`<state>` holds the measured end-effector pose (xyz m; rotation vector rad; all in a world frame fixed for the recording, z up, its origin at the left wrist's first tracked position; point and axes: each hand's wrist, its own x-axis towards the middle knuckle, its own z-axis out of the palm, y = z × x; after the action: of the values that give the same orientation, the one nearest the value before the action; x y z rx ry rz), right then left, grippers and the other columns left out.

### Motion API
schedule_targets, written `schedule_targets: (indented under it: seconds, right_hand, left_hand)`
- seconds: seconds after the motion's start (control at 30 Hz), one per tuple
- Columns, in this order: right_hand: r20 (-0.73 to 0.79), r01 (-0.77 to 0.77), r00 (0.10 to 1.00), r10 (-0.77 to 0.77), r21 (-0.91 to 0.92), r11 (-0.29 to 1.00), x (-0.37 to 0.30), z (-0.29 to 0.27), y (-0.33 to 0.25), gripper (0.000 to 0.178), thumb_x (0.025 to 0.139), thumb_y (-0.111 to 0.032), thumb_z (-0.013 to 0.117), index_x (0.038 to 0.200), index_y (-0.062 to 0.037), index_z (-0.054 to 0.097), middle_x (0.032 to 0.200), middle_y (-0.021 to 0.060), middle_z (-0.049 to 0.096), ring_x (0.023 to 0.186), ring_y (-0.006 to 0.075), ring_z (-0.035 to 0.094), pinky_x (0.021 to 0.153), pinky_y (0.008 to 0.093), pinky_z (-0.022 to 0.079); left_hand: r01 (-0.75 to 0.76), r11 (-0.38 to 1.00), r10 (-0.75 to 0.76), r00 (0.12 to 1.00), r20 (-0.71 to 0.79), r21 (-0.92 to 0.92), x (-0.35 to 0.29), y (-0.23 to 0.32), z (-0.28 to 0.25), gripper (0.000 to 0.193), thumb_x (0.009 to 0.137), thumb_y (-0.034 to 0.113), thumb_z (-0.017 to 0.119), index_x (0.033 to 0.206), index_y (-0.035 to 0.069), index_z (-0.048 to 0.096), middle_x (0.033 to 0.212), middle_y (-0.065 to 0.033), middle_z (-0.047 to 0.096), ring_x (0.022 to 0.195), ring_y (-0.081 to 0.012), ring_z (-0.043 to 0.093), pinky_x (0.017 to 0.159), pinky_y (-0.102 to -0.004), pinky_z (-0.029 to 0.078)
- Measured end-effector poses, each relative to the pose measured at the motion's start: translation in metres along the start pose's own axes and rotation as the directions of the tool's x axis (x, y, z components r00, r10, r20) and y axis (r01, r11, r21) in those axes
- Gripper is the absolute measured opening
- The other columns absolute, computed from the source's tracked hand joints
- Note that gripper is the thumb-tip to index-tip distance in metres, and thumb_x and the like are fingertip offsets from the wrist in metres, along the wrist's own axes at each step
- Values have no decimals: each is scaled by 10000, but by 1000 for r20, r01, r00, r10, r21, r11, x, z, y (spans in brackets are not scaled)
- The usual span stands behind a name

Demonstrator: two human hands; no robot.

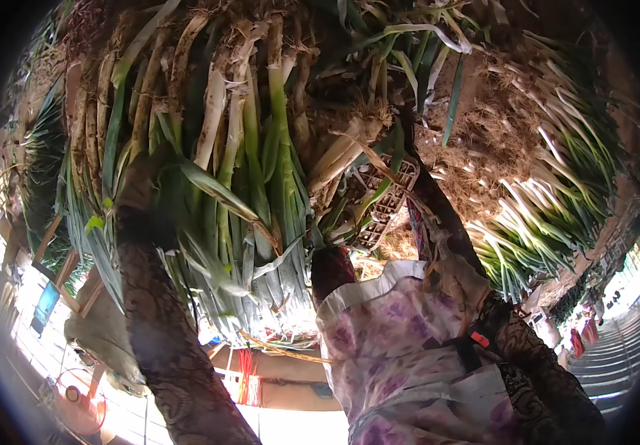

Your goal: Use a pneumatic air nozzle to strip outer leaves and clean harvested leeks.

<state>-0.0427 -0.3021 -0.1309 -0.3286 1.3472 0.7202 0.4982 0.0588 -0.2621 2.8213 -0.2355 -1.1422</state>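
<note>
Leek heap (pixel 249 178), ahead and left: soiled roots farther off, green leaves nearer. White leeks (pixel 539 200), right, packed in a curve, roots inward. Apron (pixel 401 334), floral, on the person's lap. Crate (pixel 390 204), lattice-walled, between heap and white leeks; leaves across it, contents indistinct. Left hand (pixel 140 191), dark, blurred, at the heap; grip cannot be told. Right hand, obscured beyond its sleeve (pixel 539 363); grip cannot be told.
</note>
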Motion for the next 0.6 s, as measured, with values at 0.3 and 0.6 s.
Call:
schedule_targets:
  seconds: [0.3,0.6]
  right_hand:
    - [-69,263,932,-356,-547,795,9,26,-29,325,856,-177,656,1128,-17,577,810,43,602,696,121,600,656,287,541]
    - [438,530,774,-457,-843,89,-37,219,-69,774,792,-310,627,1442,-26,318,1191,224,601,998,301,650,910,389,507]
  left_hand:
    - [-3,999,13,954,-298,34,-110,34,35,545,834,457,692,1169,56,538,1036,-240,672,965,-424,652,808,-506,534]
    - [136,990,-117,938,-326,35,-249,61,45,455,805,383,730,992,81,445,870,-177,654,833,-391,667,694,-486,539]
